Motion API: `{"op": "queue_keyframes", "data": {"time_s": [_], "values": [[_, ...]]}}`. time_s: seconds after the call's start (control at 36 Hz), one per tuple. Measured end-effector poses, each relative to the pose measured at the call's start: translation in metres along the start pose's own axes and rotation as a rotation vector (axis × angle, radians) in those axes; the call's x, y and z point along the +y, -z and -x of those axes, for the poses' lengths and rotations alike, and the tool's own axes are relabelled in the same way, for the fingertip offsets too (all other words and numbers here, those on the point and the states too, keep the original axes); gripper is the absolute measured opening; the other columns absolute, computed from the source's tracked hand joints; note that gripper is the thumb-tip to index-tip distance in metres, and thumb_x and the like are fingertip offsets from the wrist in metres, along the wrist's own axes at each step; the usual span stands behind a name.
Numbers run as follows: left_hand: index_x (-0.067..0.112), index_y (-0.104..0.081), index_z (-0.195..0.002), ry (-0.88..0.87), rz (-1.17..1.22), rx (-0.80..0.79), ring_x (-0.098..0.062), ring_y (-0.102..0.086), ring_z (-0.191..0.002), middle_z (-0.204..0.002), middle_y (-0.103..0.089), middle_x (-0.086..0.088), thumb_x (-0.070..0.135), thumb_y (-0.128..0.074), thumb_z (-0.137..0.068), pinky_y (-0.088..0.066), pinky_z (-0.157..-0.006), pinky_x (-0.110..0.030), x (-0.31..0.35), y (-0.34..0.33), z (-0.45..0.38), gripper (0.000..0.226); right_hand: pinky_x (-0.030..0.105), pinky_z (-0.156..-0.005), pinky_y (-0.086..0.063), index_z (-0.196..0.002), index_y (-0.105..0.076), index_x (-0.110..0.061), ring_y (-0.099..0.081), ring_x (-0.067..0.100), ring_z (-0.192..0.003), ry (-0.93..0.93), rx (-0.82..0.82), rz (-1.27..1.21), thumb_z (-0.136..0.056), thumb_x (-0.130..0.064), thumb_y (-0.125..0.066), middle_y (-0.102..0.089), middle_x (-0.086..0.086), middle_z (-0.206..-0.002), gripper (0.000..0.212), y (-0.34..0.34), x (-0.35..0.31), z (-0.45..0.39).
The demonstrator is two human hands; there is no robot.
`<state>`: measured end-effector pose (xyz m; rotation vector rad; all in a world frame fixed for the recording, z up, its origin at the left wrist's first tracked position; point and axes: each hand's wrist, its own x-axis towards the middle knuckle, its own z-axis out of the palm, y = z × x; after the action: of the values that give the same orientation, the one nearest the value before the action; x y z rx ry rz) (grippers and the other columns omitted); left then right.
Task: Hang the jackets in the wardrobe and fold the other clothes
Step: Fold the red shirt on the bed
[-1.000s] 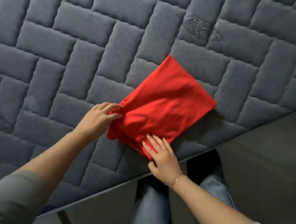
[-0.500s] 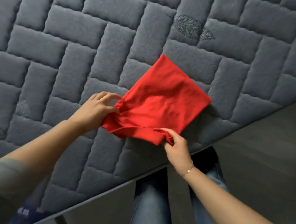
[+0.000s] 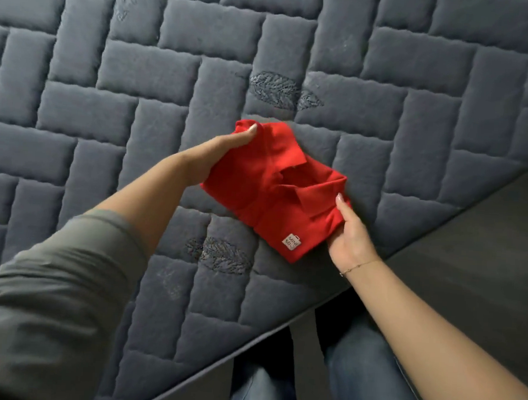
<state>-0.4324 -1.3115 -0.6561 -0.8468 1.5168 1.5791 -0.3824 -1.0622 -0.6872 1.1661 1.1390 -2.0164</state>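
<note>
The red shirt (image 3: 275,197) is folded into a small packet, and I hold it between my two hands above the grey quilted mattress (image 3: 141,71), near its front edge. I cannot tell whether its underside touches the mattress or is a little lifted. The collar side faces up: I see the collar flaps and the opening of the neck in the middle of the packet. A small white label (image 3: 291,241) with dark letters sits near the lower corner of the fabric.

My left hand (image 3: 225,150) grips the far left edge of the shirt; the thumb lies on top of the fabric and the other fingers are hidden under it. My right hand (image 3: 351,235) grips the near right edge in the same manner, with the thumb on top next to the collar and the fingers below. A thin bracelet (image 3: 357,267) is on my right wrist. My left arm has a grey sleeve (image 3: 52,295) pushed up to the forearm.

The mattress has a brick pattern and some stitched leaf shapes (image 3: 277,90). Below its edge I see my legs in blue jeans (image 3: 357,373) and a dark floor (image 3: 483,257).
</note>
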Motion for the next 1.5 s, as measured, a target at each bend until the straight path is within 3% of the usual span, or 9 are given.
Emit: {"op": "queue_keyframes", "data": {"time_s": [0.14,0.25,0.36,0.5,0.69,1.11,1.22,1.42,1.5], "values": [[0.019,-0.071,-0.090,-0.049,-0.091,0.136,-0.008,-0.071,-0.074,-0.085,-0.076,0.003,0.047,-0.076,-0.062,-0.055,-0.064,-0.021,-0.023,-0.001,-0.008,0.040,0.037,-0.098,-0.049,-0.129,-0.057,-0.012,-0.062,0.022,-0.113,0.018,-0.035,0.071,-0.071,-0.032,-0.074,-0.066,0.010,-0.122,0.064,0.012,0.014,-0.005],[0.017,-0.071,-0.091,-0.124,-0.028,0.184,-0.009,-0.070,-0.074,-0.086,-0.076,0.002,0.028,-0.078,-0.074,-0.055,-0.064,-0.019,-0.027,-0.012,0.001,0.021,0.032,-0.085,-0.055,-0.116,-0.064,-0.016,-0.069,0.017,-0.098,0.101,0.036,0.094,-0.073,-0.019,-0.079,-0.072,0.005,-0.108,0.046,0.005,0.020,0.003],[0.015,-0.070,-0.096,-0.218,0.090,0.185,-0.009,-0.070,-0.075,-0.087,-0.075,0.001,0.028,-0.077,-0.069,-0.057,-0.066,-0.022,-0.016,-0.030,0.033,0.031,0.032,-0.071,-0.059,-0.106,-0.069,-0.012,-0.072,0.020,-0.086,0.096,0.006,0.003,-0.067,-0.025,-0.078,-0.075,0.007,-0.095,0.042,-0.007,-0.002,0.028],[0.012,-0.071,-0.099,-0.323,0.198,0.026,-0.016,-0.072,-0.080,-0.092,-0.075,-0.007,0.024,-0.075,-0.067,-0.058,-0.065,-0.028,0.023,-0.065,0.114,0.034,0.037,-0.084,-0.057,-0.111,-0.068,-0.009,-0.069,0.023,-0.095,0.249,-0.142,-0.049,-0.072,-0.022,-0.070,-0.071,0.013,-0.107,0.040,0.000,-0.051,0.116],[0.018,-0.078,-0.088,-0.535,0.093,-0.261,-0.022,-0.072,-0.085,-0.097,-0.075,-0.011,0.019,-0.080,-0.058,-0.058,-0.066,-0.030,0.114,-0.148,0.256,0.030,0.031,-0.073,-0.058,-0.102,-0.072,-0.011,-0.071,0.022,-0.089,0.608,-0.096,-0.087,-0.068,-0.024,-0.073,-0.073,0.013,-0.103,0.036,0.033,-0.137,0.281],[0.018,-0.077,-0.094,-0.656,-0.192,-0.825,-0.025,-0.071,-0.093,-0.105,-0.072,-0.015,0.022,-0.074,-0.072,-0.058,-0.068,-0.033,0.250,-0.457,0.443,0.022,0.031,-0.083,-0.056,-0.118,-0.067,-0.018,-0.068,0.024,-0.104,1.238,0.229,-0.137,-0.081,-0.031,-0.071,-0.071,0.008,-0.114,0.040,0.209,-0.304,0.559],[0.017,-0.075,-0.103,-0.636,-0.239,-0.908,-0.027,-0.071,-0.096,-0.106,-0.072,-0.014,0.027,-0.078,-0.069,-0.059,-0.068,-0.036,0.255,-0.556,0.476,0.036,0.022,-0.075,-0.056,-0.103,-0.075,-0.027,-0.070,0.020,-0.098,1.366,0.387,-0.142,-0.072,-0.037,-0.077,-0.074,0.005,-0.105,0.032,0.280,-0.326,0.617],[0.018,-0.065,-0.117,-0.708,-0.341,-1.080,-0.023,-0.069,-0.102,-0.111,-0.072,-0.007,0.028,-0.083,-0.065,-0.054,-0.088,-0.039,0.235,-0.718,0.516,0.056,0.030,-0.080,-0.058,-0.109,-0.071,-0.018,-0.070,0.025,-0.099,1.446,0.634,-0.209,-0.069,-0.036,-0.078,-0.072,0.008,-0.108,0.045,0.406,-0.342,0.692],[0.022,-0.063,-0.117,-0.726,-0.360,-1.182,-0.022,-0.070,-0.101,-0.110,-0.072,-0.003,0.029,-0.081,-0.067,-0.058,-0.079,-0.033,0.222,-0.777,0.533,0.053,0.026,-0.073,-0.057,-0.107,-0.071,-0.018,-0.070,0.025,-0.097,1.488,0.725,-0.258,-0.069,-0.034,-0.077,-0.073,0.007,-0.105,0.042,0.446,-0.346,0.723]]}}
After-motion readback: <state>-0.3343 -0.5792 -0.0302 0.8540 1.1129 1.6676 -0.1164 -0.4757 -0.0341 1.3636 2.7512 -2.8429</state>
